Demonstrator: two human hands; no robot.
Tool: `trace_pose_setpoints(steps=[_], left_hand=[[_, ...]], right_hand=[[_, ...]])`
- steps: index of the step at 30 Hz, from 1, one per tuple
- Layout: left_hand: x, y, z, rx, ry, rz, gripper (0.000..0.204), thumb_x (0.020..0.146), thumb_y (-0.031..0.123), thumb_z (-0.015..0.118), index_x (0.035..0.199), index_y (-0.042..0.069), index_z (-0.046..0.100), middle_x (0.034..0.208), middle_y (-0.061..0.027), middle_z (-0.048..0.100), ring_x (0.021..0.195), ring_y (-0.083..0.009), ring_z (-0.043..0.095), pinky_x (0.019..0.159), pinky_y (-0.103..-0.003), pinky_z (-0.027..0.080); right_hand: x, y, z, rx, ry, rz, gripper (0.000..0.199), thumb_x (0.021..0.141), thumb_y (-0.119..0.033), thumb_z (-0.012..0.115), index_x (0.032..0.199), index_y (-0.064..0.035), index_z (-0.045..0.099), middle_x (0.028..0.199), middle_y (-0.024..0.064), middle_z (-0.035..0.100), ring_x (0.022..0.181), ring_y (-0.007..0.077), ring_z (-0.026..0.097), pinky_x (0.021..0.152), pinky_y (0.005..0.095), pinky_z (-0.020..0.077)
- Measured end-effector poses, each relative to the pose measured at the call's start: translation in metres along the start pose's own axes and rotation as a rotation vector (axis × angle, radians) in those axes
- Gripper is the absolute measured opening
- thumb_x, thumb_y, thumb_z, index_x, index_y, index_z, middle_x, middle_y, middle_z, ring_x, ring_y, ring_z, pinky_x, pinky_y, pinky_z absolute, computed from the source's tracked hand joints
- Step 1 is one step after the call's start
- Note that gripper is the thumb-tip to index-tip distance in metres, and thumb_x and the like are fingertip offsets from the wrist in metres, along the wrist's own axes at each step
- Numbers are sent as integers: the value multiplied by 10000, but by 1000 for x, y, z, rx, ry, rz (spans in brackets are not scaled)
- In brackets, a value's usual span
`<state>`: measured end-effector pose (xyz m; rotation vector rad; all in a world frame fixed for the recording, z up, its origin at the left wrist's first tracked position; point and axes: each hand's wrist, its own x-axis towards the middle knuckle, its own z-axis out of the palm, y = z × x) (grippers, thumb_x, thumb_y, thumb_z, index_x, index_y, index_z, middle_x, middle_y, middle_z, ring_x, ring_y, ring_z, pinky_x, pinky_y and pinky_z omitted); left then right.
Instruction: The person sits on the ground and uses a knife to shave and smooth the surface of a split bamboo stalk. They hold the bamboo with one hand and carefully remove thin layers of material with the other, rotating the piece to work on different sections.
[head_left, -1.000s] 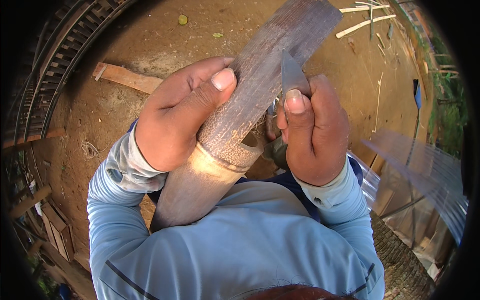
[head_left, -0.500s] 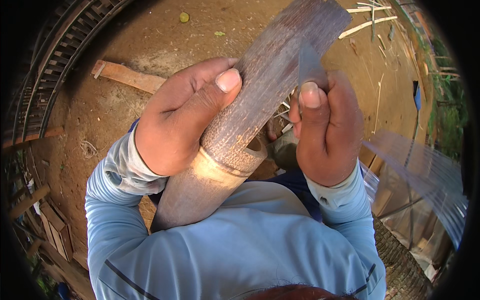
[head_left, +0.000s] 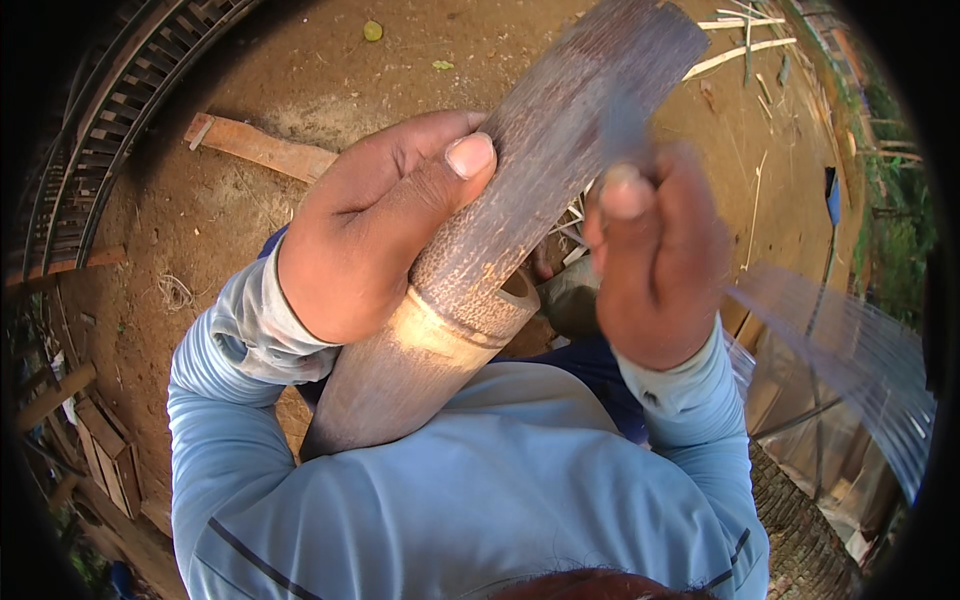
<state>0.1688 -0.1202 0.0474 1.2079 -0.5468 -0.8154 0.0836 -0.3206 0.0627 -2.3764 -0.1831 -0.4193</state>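
Observation:
A thick, dark brown-grey length of bamboo [head_left: 540, 160] slants from against my shirt up to the upper right. Below its pale, scraped node ring [head_left: 432, 330] it is a full tube; above, part of the wall is cut away, with a hollow opening beside the ring. My left hand [head_left: 385, 225] is wrapped round its left side, thumb on top, above the ring. To the right of the bamboo, my right hand [head_left: 662, 260] is closed on a knife, smeared by motion. The knife's grey blade [head_left: 625, 125] lies over the bamboo's right edge; its handle is hidden.
A wooden board [head_left: 258, 148] lies on the brown dirt floor at the left. Pale split strips [head_left: 740, 58] are scattered at the upper right. Clear corrugated sheeting [head_left: 840, 350] stands at the right, near a rough log [head_left: 800, 525]. Slatted wood [head_left: 130, 105] curves along the upper left.
The bamboo and my left hand have shifted slightly to the right. The knife and my right hand are now blurred, with the blade a little lower along the bamboo's edge.

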Motion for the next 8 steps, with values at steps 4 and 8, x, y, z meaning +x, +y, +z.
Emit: trace_pose_setpoints(steps=[4,8], left_hand=[[-1,-3,1,-13,9,0,521,1053,376,470,1320,-65,548,1053,-78,669,926,-113,607,834,-259,475],[-3,-1,1,31,24,14,556,1038,415,501,1344,-48,543,1059,-85,670,930,-126,610,841,-251,474]], right_hand=[[-1,-2,-1,26,-22,-31,164,1025,-199,568,985,-39,565,737,162,553,606,374,600,536,411,466],[-1,-4,-2,-19,-15,24,165,1023,-203,574,1002,-39,566,764,171,563,642,381,619,550,407,473]])
